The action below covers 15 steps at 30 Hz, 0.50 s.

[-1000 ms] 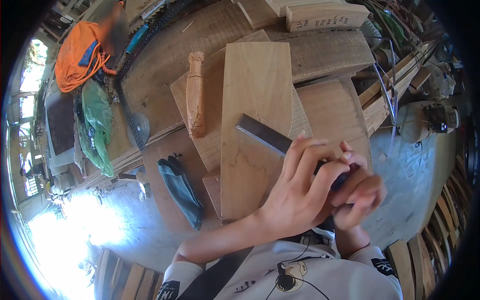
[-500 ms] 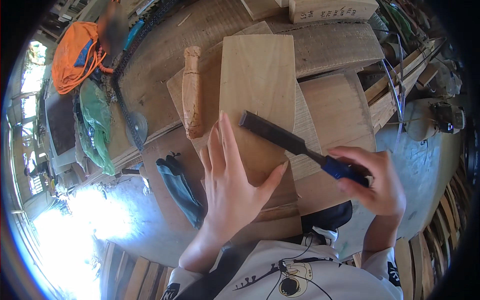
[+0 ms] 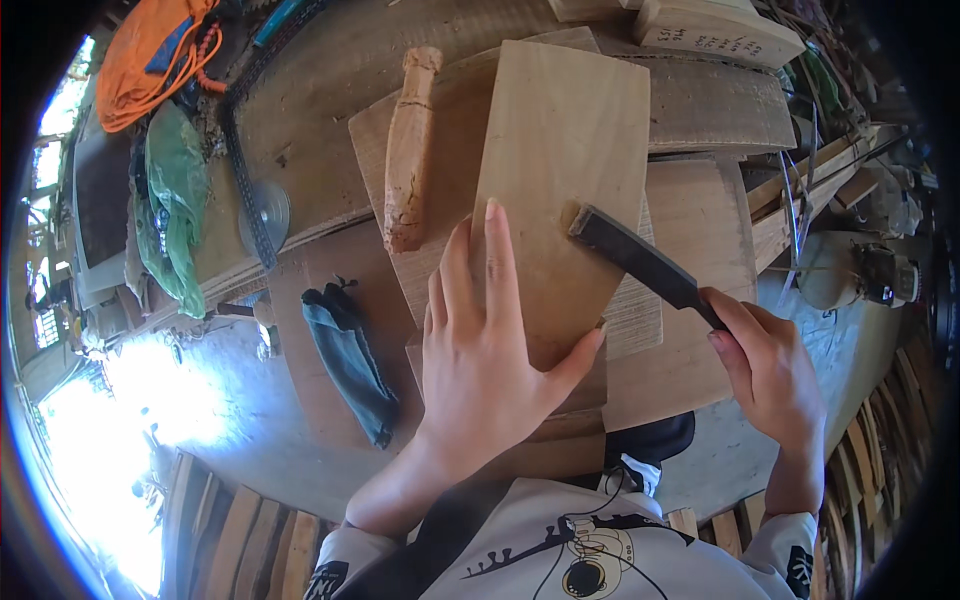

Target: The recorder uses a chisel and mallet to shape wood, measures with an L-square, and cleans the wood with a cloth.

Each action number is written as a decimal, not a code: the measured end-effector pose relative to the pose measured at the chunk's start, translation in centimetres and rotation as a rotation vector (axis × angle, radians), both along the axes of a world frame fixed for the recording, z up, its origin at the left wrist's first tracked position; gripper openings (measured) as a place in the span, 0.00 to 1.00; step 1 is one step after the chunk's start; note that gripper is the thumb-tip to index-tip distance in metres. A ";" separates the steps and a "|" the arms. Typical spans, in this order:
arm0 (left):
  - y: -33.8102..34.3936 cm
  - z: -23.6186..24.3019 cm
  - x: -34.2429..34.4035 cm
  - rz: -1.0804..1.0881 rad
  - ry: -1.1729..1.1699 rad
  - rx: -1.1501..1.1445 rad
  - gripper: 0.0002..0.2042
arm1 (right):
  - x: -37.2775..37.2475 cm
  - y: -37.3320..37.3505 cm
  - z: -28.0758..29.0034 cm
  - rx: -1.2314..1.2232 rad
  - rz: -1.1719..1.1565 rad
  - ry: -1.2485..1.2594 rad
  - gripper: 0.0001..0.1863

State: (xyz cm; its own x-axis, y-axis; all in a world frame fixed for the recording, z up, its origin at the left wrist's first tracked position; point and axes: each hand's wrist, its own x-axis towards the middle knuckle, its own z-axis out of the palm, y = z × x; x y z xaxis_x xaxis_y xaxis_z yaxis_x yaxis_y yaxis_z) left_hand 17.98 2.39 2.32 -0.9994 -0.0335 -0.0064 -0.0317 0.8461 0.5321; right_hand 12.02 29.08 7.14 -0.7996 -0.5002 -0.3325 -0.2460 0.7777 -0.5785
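In the head view, the right hand [image 3: 765, 375] has its fingers clamped around the handle end of a dark-bladed chisel [image 3: 640, 262], which slants over a smooth wooden board [image 3: 570, 130], tip at a small brownish patch. The left hand [image 3: 485, 360] rests over the board's near-left edge, thumb and fingers apart. A wooden club [image 3: 410, 150] lies left of the board.

Smooth, matt wood faces the pale board [image 3: 570, 125], while dark metal with a dull sheen forms the chisel blade [image 3: 640, 262]. Scarred, chipped wood roughens the mallet [image 3: 409, 165]; creased, matt cloth makes up the teal bundle [image 3: 347, 362]; glossy, crumpled plastic, the green bag [image 3: 177, 215].
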 end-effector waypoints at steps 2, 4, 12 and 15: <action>0.0 0.1 0.1 0.002 -0.003 -0.002 0.59 | 0.0 -0.6 0.2 0.024 0.011 0.042 0.21; -0.1 0.1 0.1 0.006 0.001 0.002 0.59 | 0.0 -1.0 0.5 0.058 0.010 0.077 0.21; -0.2 -0.1 0.3 0.003 0.009 -0.021 0.58 | -1.0 -0.9 -0.2 -0.026 0.056 0.146 0.19; -0.2 -0.1 0.3 -0.004 0.019 -0.024 0.58 | -1.5 -0.8 -0.7 -0.063 0.064 0.135 0.19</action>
State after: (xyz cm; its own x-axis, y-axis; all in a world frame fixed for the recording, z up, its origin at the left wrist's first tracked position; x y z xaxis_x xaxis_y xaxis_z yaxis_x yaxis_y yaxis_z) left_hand 18.23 2.19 2.24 -0.9995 -0.0292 0.0134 -0.0183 0.8589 0.5118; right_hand 10.51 28.31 6.40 -0.8008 -0.5678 -0.1908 -0.3724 0.7214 -0.5839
